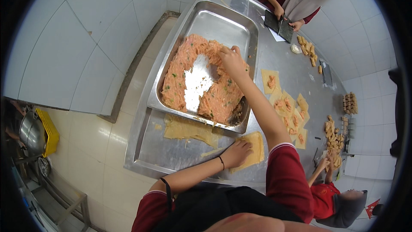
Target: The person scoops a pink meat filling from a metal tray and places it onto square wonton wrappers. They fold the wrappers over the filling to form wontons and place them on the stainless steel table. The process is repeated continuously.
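Note:
A deep metal tray [253, 21] holds pinkish minced filling [176, 75] flecked with green, spread in a ring around a bare patch. My right hand [233, 62] reaches into the filling at the tray's right side, its fingers curled into the mince, the fingertips partly hidden. Below the tray, my left hand [238, 154] lies on a stack of thin yellow wrapper sheets [257, 148], fingers stretched over it. Another pile of yellow sheets [191, 131] sits partly under the tray's near edge. To the right, several wrappers [269, 87] are laid out, each with a lump of filling.
The metal table [159, 154] has a raised rim. Across it, a person handles a dark tablet case [285, 30] near some rolled pieces [307, 47]. At lower right, another person's hands [327, 162] work beside a heap of rolls [332, 135]. A yellow crate [48, 131] stands at left.

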Demonstrator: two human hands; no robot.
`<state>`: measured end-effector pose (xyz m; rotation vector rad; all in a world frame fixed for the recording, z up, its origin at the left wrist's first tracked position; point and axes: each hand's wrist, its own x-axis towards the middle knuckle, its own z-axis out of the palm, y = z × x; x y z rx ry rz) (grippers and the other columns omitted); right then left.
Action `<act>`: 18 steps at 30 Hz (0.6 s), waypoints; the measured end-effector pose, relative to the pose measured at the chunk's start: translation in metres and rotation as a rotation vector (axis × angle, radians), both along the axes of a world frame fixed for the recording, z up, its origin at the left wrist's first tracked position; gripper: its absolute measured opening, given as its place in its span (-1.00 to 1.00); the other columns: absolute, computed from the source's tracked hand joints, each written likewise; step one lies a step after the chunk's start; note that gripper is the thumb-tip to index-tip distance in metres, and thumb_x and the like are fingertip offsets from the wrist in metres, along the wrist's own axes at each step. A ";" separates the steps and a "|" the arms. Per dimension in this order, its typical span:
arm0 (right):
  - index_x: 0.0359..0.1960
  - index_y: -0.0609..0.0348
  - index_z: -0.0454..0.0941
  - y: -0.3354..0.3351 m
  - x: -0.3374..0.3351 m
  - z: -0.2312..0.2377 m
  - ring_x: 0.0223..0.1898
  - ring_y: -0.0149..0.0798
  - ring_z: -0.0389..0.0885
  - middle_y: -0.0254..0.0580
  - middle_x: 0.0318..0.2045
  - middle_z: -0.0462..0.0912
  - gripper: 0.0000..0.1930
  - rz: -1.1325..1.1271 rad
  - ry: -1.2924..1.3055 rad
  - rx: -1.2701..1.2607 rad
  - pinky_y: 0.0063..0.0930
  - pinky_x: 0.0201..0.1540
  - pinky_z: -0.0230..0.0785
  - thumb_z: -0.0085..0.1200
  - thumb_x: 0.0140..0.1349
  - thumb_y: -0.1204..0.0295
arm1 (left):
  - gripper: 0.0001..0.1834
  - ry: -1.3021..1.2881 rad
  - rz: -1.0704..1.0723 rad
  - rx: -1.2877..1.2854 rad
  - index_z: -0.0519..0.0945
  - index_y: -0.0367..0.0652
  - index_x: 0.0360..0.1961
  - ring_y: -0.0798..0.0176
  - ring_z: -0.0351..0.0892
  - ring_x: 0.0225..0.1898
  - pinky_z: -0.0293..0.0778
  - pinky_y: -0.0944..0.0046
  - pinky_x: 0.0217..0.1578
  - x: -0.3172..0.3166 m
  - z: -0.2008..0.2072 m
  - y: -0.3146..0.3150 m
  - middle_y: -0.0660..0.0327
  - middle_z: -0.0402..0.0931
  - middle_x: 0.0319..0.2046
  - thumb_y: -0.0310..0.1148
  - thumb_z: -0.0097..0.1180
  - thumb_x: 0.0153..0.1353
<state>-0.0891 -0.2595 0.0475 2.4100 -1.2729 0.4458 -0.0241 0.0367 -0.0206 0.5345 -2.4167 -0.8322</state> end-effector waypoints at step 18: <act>-0.23 0.05 0.63 0.038 -0.014 0.016 -0.10 -0.21 0.51 -0.30 -0.22 0.60 -0.83 -0.169 -0.273 0.191 -0.05 0.09 0.03 0.13 0.13 0.39 | -0.60 -0.006 -0.035 0.019 0.53 -0.12 -0.06 0.07 0.32 0.08 0.26 0.11 0.07 0.001 0.006 -0.005 0.14 0.39 -0.01 -0.36 0.10 0.00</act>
